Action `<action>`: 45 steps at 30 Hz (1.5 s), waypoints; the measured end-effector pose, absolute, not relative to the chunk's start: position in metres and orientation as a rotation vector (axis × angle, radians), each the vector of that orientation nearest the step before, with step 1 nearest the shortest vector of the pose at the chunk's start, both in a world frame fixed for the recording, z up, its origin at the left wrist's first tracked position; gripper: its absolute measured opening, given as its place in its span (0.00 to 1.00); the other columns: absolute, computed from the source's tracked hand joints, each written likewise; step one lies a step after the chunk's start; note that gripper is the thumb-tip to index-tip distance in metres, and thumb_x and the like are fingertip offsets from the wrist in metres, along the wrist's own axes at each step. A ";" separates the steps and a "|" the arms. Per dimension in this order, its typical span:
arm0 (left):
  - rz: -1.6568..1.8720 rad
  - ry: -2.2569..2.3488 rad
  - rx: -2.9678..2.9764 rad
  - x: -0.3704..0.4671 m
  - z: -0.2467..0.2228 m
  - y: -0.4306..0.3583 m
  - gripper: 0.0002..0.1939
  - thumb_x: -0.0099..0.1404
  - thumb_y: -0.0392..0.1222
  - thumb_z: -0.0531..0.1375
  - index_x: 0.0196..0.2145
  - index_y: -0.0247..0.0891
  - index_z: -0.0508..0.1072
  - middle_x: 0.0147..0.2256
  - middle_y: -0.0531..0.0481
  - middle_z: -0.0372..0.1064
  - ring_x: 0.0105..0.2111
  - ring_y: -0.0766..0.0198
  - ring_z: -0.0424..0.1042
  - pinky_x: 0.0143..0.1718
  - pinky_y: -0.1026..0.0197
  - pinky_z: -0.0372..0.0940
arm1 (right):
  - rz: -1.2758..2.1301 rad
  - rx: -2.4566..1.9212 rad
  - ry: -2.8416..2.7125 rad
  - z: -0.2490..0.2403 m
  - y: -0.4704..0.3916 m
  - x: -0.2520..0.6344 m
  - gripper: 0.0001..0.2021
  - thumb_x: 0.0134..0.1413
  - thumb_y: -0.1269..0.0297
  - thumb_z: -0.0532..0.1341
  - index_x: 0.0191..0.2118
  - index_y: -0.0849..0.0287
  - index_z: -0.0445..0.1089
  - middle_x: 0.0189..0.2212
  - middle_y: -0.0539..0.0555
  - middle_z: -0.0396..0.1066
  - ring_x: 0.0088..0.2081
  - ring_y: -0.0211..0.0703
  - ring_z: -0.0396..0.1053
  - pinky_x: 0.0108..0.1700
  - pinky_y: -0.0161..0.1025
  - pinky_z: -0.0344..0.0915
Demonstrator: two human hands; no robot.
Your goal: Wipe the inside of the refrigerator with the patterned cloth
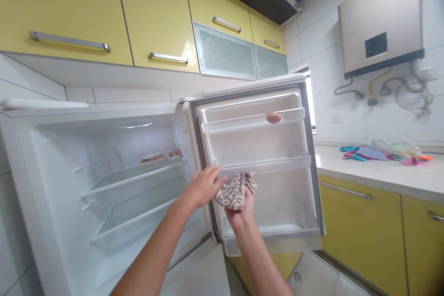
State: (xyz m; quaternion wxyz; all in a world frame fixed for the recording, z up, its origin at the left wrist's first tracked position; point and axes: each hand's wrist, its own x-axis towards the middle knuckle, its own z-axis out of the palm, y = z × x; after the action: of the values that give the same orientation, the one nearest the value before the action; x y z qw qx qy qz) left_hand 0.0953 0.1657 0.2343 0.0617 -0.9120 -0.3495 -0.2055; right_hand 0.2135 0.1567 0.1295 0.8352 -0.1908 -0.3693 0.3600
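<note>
My right hand (243, 215) is closed around a bunched brown-and-white patterned cloth (231, 193) in front of the open fridge door (277, 203). My left hand (203, 186) has its fingers stretched out by the left end of the middle door shelf (270, 165), and its thumb reaches the cloth's edge. Whether those fingers press on the shelf, I cannot tell. Above, an egg (274, 118) lies in the top door shelf (239, 122). To the left, the fridge compartment (62, 185) stands open, with small containers (152, 157) at the back of its upper glass shelf (128, 176).
Yellow cabinets (156, 18) hang above the fridge. On the right, a white counter (336, 162) carries a pile of colourful cloths or gloves (376, 153). A water heater (381, 23) with pipes is on the tiled wall. The door's outer edge faces the yellow lower cabinets (360, 226).
</note>
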 end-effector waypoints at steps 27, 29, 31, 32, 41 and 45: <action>-0.844 -0.938 -2.791 0.094 0.216 0.176 0.35 0.71 0.63 0.46 0.66 0.41 0.60 0.68 0.38 0.57 0.70 0.52 0.54 0.70 0.43 0.52 | -0.348 -2.320 -1.539 0.297 0.120 0.456 0.10 0.37 0.67 0.67 0.31 0.62 0.79 0.34 0.67 0.80 0.39 0.59 0.78 0.43 0.50 0.70; -0.835 -0.947 -2.799 0.094 0.216 0.176 0.35 0.71 0.63 0.46 0.66 0.39 0.60 0.69 0.37 0.56 0.70 0.52 0.53 0.70 0.42 0.51 | -0.288 -2.379 -1.593 0.303 0.145 0.437 0.12 0.32 0.69 0.70 0.30 0.62 0.79 0.33 0.67 0.80 0.41 0.60 0.78 0.44 0.50 0.72; -0.823 -0.959 -2.808 0.095 0.216 0.176 0.36 0.71 0.62 0.46 0.67 0.37 0.59 0.69 0.36 0.54 0.70 0.51 0.52 0.71 0.42 0.50 | -0.239 -2.391 -1.678 0.304 0.163 0.417 0.13 0.32 0.69 0.72 0.32 0.63 0.79 0.33 0.65 0.80 0.42 0.57 0.78 0.47 0.51 0.72; -0.821 -0.958 -2.813 0.095 0.215 0.176 0.36 0.71 0.62 0.46 0.67 0.37 0.59 0.69 0.35 0.54 0.70 0.51 0.52 0.71 0.42 0.50 | -0.222 -2.381 -1.728 0.304 0.171 0.406 0.14 0.34 0.67 0.72 0.33 0.64 0.79 0.33 0.64 0.80 0.42 0.55 0.78 0.48 0.51 0.72; -0.854 -0.930 -2.803 0.099 0.214 0.176 0.32 0.70 0.58 0.50 0.66 0.39 0.60 0.68 0.35 0.56 0.70 0.49 0.54 0.70 0.41 0.52 | -0.098 -1.927 -2.204 0.300 0.209 0.298 0.20 0.39 0.65 0.70 0.43 0.56 0.80 0.40 0.55 0.82 0.44 0.48 0.76 0.46 0.36 0.67; -0.832 -0.970 -2.770 0.100 0.216 0.170 0.32 0.71 0.58 0.49 0.66 0.40 0.59 0.68 0.35 0.56 0.69 0.47 0.55 0.69 0.40 0.54 | -0.009 -1.749 -2.284 0.292 0.209 0.296 0.21 0.48 0.63 0.65 0.50 0.53 0.77 0.41 0.49 0.81 0.42 0.42 0.74 0.42 0.31 0.65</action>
State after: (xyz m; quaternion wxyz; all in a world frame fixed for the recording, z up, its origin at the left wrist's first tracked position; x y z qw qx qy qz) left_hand 0.0999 0.1702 0.2157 0.0453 -0.9071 -0.3176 -0.2726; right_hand 0.2955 0.2095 0.2921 0.1320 -0.6025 -0.7871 -0.0031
